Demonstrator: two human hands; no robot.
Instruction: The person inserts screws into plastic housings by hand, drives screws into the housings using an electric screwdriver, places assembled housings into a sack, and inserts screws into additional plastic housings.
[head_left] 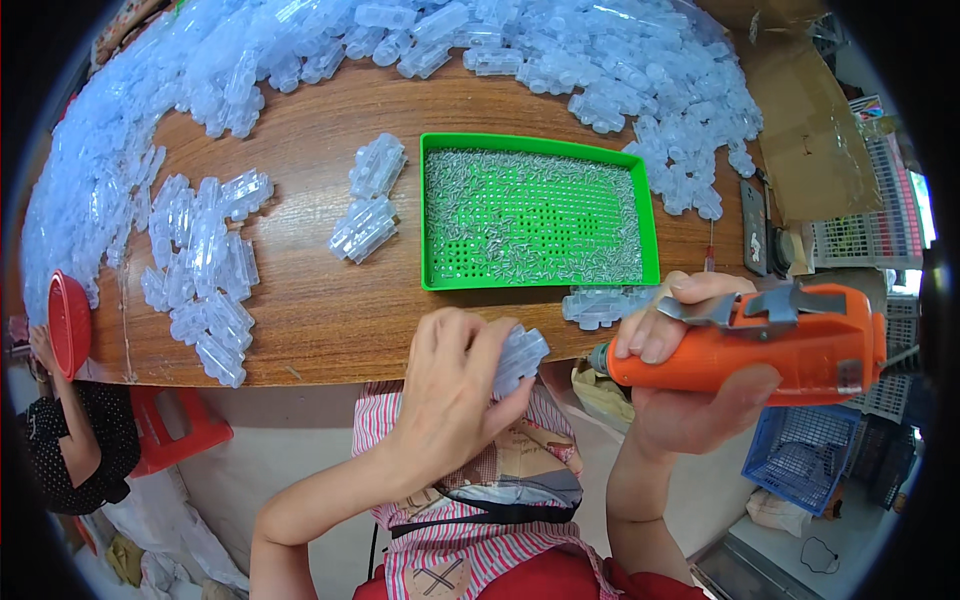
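My left hand [447,395] is closed around a clear plastic part [521,358] at the table's front edge. In my right hand [690,350] is an orange electric screwdriver [770,345] with a metal lever; it lies level and its tip points left toward the plastic part, apart from it. Just beyond my hands stands a green tray [426,215] strewn with many small silvery screws [490,230]. More clear plastic parts [598,306] lie between the tray and the screwdriver, and two small groups [365,228] of them sit left of the tray.
A big heap of clear plastic parts [600,50] curves round the table's far side and left. A smaller cluster [205,260] lies on the left. A dark phone [753,228] and a thin red-handled tool [710,255] are at right. Another person [85,430] with a red basket [69,325] is far left.
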